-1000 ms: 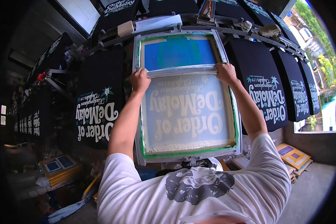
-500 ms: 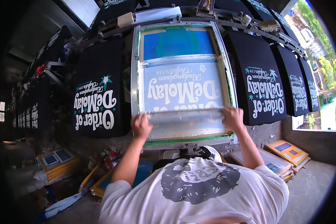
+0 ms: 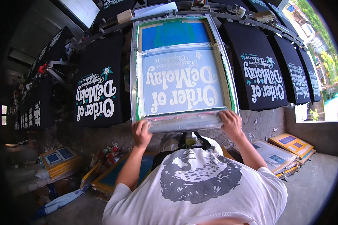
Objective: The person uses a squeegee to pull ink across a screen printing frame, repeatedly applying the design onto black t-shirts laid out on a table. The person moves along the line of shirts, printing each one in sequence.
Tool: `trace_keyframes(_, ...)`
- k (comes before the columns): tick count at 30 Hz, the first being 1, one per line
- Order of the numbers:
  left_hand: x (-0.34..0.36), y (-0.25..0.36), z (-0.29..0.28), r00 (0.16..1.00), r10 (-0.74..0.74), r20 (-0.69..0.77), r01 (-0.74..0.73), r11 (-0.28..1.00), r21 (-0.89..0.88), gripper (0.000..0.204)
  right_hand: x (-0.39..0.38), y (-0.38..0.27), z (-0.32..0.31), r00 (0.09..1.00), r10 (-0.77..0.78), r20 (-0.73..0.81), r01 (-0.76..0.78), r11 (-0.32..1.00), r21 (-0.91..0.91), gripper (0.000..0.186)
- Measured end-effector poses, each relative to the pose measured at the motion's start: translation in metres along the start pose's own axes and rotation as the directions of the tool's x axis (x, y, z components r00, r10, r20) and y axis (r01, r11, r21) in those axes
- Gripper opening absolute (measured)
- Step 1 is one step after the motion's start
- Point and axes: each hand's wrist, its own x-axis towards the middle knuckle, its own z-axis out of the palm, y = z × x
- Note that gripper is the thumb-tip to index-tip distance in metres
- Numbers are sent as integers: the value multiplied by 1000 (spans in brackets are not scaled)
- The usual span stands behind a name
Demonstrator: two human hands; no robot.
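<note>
The squeegee [image 3: 186, 122] now lies at the near edge of the screen frame [image 3: 133, 75], pulled down from the far end where it sat a second ago and a little nearer than half a second ago. The left hand [image 3: 141, 133] and right hand [image 3: 231, 124] each have a closed grip on one end of it. The squeegee's blade is hard to make out. The shirt under the mesh is hidden, and black printed shirts [image 3: 99, 86] hang at both sides.

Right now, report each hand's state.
Left hand: closed on the left end of the long grey squeegee.
Right hand: closed on its right end.
</note>
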Motion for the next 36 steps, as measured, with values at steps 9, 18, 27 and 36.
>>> trace_keyframes(9,25,14,-23,999,20,-36,-19,1000,19,29,16,-3,-36,998,17,64,-17,1000,8,33)
trace_keyframes(18,-26,11,-20,989,131,71,-127,990,-66,44,-34,2,-6,997,-67,29,66,998,19,58)
trace_keyframes(27,-19,-83,10,569,-808,152,788,483,-383,18,-32,78,8,762,646,38,-535,596,599,49)
trace_keyframes(36,11,-76,35,485,-859,164,874,472,-112,48,-26,95,56,603,769,214,-743,443,502,43)
